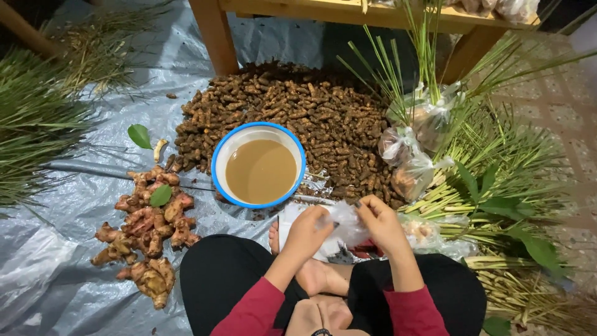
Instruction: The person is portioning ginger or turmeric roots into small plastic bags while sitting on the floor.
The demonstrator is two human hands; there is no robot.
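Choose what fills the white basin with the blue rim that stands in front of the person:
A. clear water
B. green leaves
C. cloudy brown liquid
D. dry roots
C: the basin holds cloudy brown liquid, with the heap of small brown roots lying behind it, not inside it.

- Low in the frame, just right of centre, your left hand (306, 233) and right hand (380, 225) both pinch a thin clear plastic bag (344, 223).
- Just above them stands a white basin with blue rim (216, 163), holding brown liquid.
- Behind it lies a heap of small brown roots (323, 115).
- At lower left, pinkish ginger-like roots (146, 233) rest on the grey tarp (56, 274).
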